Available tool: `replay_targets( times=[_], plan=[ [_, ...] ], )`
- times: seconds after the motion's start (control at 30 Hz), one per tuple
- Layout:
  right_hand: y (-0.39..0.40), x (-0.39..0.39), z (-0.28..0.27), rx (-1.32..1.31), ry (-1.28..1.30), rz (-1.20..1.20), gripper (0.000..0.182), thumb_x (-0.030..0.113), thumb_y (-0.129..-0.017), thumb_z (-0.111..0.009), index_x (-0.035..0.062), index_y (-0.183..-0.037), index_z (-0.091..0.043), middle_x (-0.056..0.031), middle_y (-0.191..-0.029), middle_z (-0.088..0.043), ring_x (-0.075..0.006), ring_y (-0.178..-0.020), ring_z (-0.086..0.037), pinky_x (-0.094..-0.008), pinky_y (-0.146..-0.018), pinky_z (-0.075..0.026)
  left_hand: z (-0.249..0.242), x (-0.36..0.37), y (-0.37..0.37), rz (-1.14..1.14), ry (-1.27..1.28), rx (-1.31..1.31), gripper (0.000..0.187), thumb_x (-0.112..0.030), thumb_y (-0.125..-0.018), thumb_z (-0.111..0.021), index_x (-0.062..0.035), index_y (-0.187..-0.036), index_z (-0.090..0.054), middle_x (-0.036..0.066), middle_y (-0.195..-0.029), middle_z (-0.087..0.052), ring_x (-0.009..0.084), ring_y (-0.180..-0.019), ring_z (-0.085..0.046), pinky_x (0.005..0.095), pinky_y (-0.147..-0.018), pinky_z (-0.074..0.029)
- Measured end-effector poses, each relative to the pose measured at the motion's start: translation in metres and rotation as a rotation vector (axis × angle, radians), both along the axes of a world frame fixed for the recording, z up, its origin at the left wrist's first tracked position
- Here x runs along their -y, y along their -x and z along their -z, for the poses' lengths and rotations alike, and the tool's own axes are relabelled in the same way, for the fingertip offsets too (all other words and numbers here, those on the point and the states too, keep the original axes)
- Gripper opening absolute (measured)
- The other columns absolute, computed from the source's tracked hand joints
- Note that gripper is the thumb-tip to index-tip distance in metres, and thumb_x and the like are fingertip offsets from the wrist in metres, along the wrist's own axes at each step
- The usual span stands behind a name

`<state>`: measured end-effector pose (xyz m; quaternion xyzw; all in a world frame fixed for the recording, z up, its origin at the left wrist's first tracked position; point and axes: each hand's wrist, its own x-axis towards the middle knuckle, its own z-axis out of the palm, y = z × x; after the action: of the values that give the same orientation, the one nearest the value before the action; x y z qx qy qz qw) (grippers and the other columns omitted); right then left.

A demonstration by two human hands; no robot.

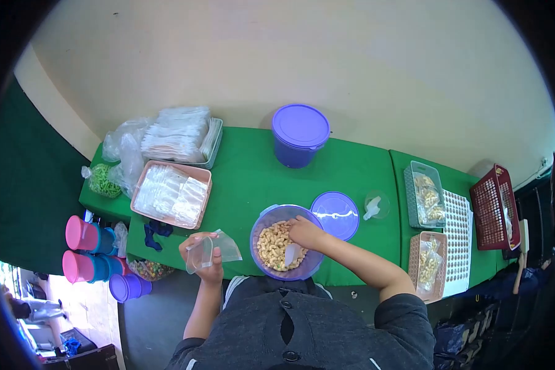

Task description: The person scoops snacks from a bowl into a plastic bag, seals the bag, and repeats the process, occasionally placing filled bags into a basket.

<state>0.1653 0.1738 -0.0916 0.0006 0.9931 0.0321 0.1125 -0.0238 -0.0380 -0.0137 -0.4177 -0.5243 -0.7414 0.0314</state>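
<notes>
My left hand (208,256) is closed on a clear plastic bag (229,248), which stands partly spread at its mouth, to the left of a purple tub (259,223). Pale, curved snack pieces (272,246) fill much of the tub. Over its right side reaches my right hand (303,233), fingers curled down onto the snacks; what they grip, if anything, is hidden. Just below that hand a whitish scoop (292,253) rests among the pieces. A round purple lid (335,215) lies to the tub's right.
A lidded purple tub (296,154) stands at the back. Left are a pink basket of plastic bags (207,197) and stacked packaging (176,132). Right are baskets of packed snacks (410,185), (414,262), a sticker sheet (457,240) and a red basket (490,209).
</notes>
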Motion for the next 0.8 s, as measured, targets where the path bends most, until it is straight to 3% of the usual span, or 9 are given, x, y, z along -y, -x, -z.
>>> replay_targets(
  times=[0.23, 0.3, 0.33, 0.4, 0.47, 0.53, 0.6, 0.7, 0.8],
  plan=[
    [0.016, 0.011, -0.006, -0.1, -0.036, 0.115, 0.014, 0.016, -0.082, -0.056, 0.0082, -0.087, -0.066, -0.009, -0.082, -0.067, -0.0239, -0.083, -0.063, -0.0384, -0.083, -0.041, 0.006, -0.006, -0.001, -0.009, 0.205, 0.017, 0.048, -0.013, -0.08, -0.072, -0.0033, -0.112, -0.039, 0.014, -0.099, -0.053, 0.0224, -0.091, -0.059, 0.0365, -0.082, -0.05],
    [0.017, 0.011, 0.021, -0.081, 0.246, 0.082, 0.014, 0.016, -0.08, -0.056, 0.0099, -0.084, -0.068, -0.0084, -0.08, -0.068, -0.025, -0.079, -0.065, -0.0402, -0.081, -0.042, 0.004, -0.01, -0.005, 0.034, 0.215, 0.058, 0.045, -0.009, -0.08, -0.071, -0.0046, -0.111, -0.039, 0.013, -0.097, -0.053, 0.0209, -0.091, -0.058, 0.0359, -0.084, -0.048],
    [0.019, 0.015, 0.028, -0.084, 0.246, 0.084, 0.014, 0.016, -0.08, -0.056, 0.0099, -0.084, -0.068, -0.0084, -0.08, -0.068, -0.025, -0.079, -0.065, -0.0402, -0.081, -0.042, 0.002, -0.011, -0.006, 0.035, 0.215, 0.055, 0.045, -0.009, -0.08, -0.071, -0.0046, -0.111, -0.039, 0.013, -0.097, -0.053, 0.0209, -0.091, -0.058, 0.0359, -0.084, -0.048],
    [0.021, 0.025, 0.046, 0.236, 0.422, 0.13, 0.017, 0.019, -0.086, -0.052, 0.0119, -0.095, -0.065, -0.0106, -0.083, -0.067, -0.0276, -0.084, -0.065, -0.0458, -0.081, -0.041, 0.0, -0.012, -0.006, 0.085, 0.254, -0.01, 0.046, -0.009, -0.079, -0.071, -0.0043, -0.111, -0.038, 0.013, -0.097, -0.054, 0.0206, -0.092, -0.058, 0.0353, -0.084, -0.048],
    [0.017, 0.021, 0.069, 0.184, 0.457, 0.096, 0.017, 0.018, -0.086, -0.051, 0.0122, -0.094, -0.064, -0.0125, -0.083, -0.066, -0.031, -0.085, -0.064, -0.0474, -0.078, -0.042, 0.004, -0.011, -0.007, 0.095, 0.323, 0.018, 0.048, -0.009, -0.077, -0.073, -0.0041, -0.111, -0.04, 0.012, -0.098, -0.054, 0.0199, -0.092, -0.059, 0.0347, -0.083, -0.048],
    [0.019, 0.012, 0.039, 0.294, 0.605, 0.235, 0.016, 0.019, -0.087, -0.051, 0.0104, -0.092, -0.063, -0.0146, -0.082, -0.065, -0.0333, -0.084, -0.063, -0.0469, -0.078, -0.043, 0.003, -0.011, -0.007, 0.107, 0.386, 0.045, 0.049, -0.009, -0.075, -0.074, -0.0039, -0.111, -0.042, 0.012, -0.098, -0.054, 0.0191, -0.091, -0.059, 0.034, -0.083, -0.048],
    [0.013, 0.006, 0.023, 0.224, 0.653, 0.232, 0.015, 0.02, -0.088, -0.051, 0.0096, -0.089, -0.061, -0.0149, -0.082, -0.065, -0.0337, -0.082, -0.062, -0.0452, -0.075, -0.043, -0.005, -0.014, -0.005, 0.133, 0.655, -0.055, 0.055, -0.013, -0.069, -0.08, -0.0047, -0.113, -0.048, 0.011, -0.101, -0.055, 0.0204, -0.093, -0.059, 0.0337, -0.082, -0.048],
    [0.002, 0.0, 0.001, 0.076, 0.794, 0.259, 0.016, 0.02, -0.089, -0.051, 0.0074, -0.09, -0.061, -0.016, -0.081, -0.064, -0.034, -0.08, -0.062, -0.0455, -0.073, -0.044, -0.018, -0.023, 0.0, 0.15, 0.704, -0.343, 0.063, -0.016, -0.06, -0.083, -0.0077, -0.115, -0.054, 0.01, -0.103, -0.057, 0.0236, -0.095, -0.059, 0.0352, -0.082, -0.048],
    [-0.012, -0.006, -0.04, 0.009, 0.836, 0.336, 0.02, 0.02, -0.089, -0.051, 0.0053, -0.097, -0.063, -0.0203, -0.087, -0.064, -0.0372, -0.083, -0.062, -0.0488, -0.073, -0.046, -0.025, -0.024, 0.001, 0.214, 0.848, -0.343, 0.069, -0.018, -0.055, -0.083, -0.0094, -0.117, -0.055, 0.01, -0.104, -0.056, 0.028, -0.1, -0.057, 0.0387, -0.086, -0.046]
  ],
)
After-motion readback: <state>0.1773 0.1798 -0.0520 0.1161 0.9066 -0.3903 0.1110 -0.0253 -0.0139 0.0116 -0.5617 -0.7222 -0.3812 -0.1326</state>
